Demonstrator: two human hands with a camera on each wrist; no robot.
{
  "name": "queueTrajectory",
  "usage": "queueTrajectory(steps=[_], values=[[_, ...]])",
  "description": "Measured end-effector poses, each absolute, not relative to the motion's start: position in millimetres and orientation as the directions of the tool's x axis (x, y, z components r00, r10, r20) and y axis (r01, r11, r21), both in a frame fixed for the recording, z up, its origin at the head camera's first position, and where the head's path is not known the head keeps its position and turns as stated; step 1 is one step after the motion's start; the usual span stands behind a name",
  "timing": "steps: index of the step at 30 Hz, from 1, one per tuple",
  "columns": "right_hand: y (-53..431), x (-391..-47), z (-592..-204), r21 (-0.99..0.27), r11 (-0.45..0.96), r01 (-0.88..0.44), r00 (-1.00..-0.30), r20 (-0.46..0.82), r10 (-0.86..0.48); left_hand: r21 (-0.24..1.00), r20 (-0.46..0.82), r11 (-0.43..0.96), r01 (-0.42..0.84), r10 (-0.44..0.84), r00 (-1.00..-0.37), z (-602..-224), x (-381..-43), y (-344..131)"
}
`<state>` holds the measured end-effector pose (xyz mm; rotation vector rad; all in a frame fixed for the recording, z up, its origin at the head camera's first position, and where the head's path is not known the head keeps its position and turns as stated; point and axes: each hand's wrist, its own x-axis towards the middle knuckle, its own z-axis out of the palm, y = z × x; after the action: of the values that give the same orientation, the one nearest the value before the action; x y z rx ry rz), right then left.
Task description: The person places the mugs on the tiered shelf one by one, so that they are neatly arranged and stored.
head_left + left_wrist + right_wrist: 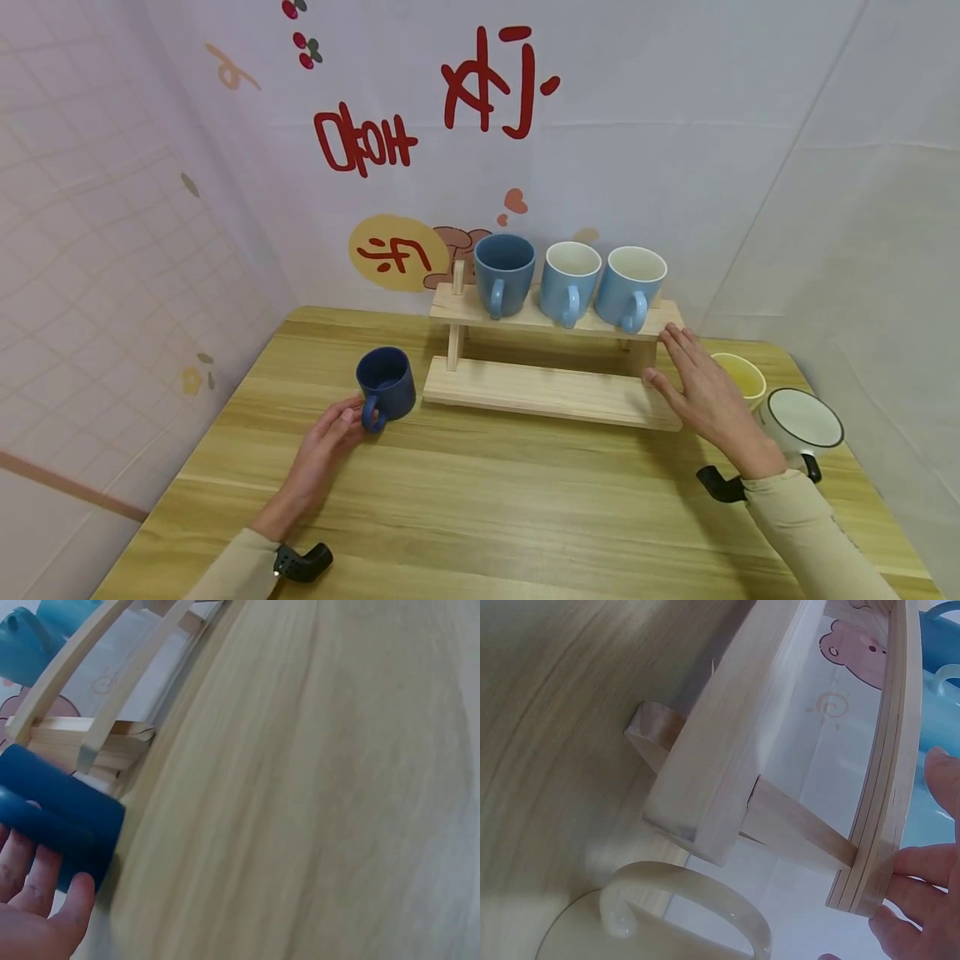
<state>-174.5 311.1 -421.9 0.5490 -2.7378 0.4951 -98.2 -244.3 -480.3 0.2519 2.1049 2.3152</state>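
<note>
Lower left of centre in the head view: dark blue mug [385, 385] standing upright on the wooden table [480, 500], just left of the two-tier wooden rack [551, 392], with left hand [330, 437] curled around its handle. Looks like glazed ceramic, so probably hefty, rigid, slick and chippable; handle seems the safest grab. Right hand [708, 392] flat, fingers straight, resting against the rack's right end beside a yellow cup [742, 375] and a white enamel mug [802, 421]. Over in the left wrist view, lower left corner: fingers [45, 892] against the mug's blue wall [64, 817]. Right wrist view, lower right: fingertips [919, 877] touching the top shelf edge [889, 787], pale cup handle [682, 896] at bottom.
</note>
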Motion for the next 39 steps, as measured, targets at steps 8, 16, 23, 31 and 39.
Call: queueTrajectory(steps=[8,16,23,31,39], values=[[312,-177,-424,-0.282,0.859,-0.427,-0.876,0.366,-0.315,0.991,0.102,-0.097,0.089,0.138,-0.985,-486,-103,-236],[312,-177,-425,-0.294,0.856,-0.425,-0.878,0.366,-0.309,0.992,0.043,0.115,0.049,0.060,-0.997,-488,-109,-226],[311,-176,-425,-0.299,0.857,-0.420,-0.881,0.363,-0.305,0.992,0.052,0.113,0.058,0.050,-0.997,-489,-110,-223],[311,-177,-425,-0.301,0.857,-0.419,-0.882,0.356,-0.307,0.992,0.046,0.114,0.047,0.012,-0.999,-494,-106,-222],[313,-177,-425,-0.296,0.859,-0.419,-0.883,0.355,-0.308,0.990,0.088,0.108,0.088,0.011,-0.996,-492,-96,-219]])
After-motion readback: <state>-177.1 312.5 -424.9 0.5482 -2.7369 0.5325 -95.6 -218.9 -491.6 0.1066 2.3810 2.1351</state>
